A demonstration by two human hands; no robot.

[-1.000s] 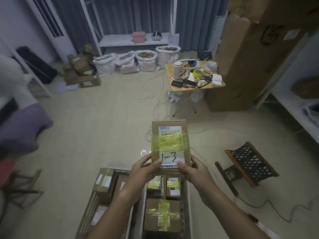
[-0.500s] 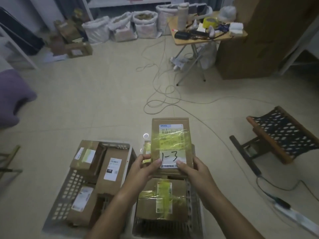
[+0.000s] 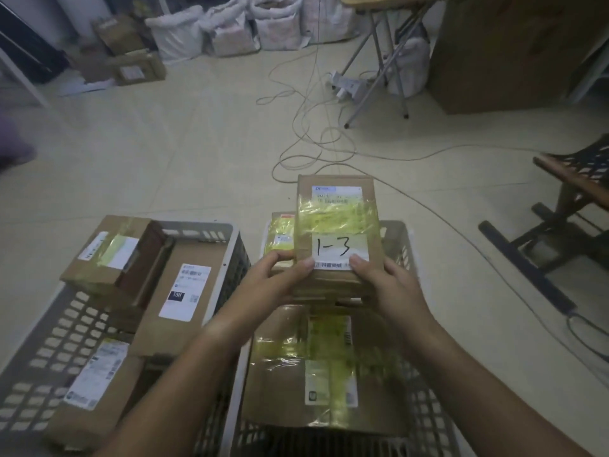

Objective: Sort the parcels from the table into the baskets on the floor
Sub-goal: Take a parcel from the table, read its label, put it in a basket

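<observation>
Cardboard parcel (image 3: 336,232) | gripped by left hand (image 3: 280,278), right hand (image 3: 392,285) | over basket (image 3: 400,237)

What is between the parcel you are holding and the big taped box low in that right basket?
Seen by the head camera, parts of other parcels' edges show beneath the held 1-3 parcel, above the big taped box; the hands hide the rest.

There is just the one view, from a wide-angle camera on the person's head. It looks forward and steeply down over the forearms, close above the two baskets (image 3: 211,227) on the floor (image 3: 171,153). The hands (image 3: 333,285) sit near the middle of the picture. The lens bends the room's far edge, where white sacks (image 3: 230,28) line the top.
</observation>
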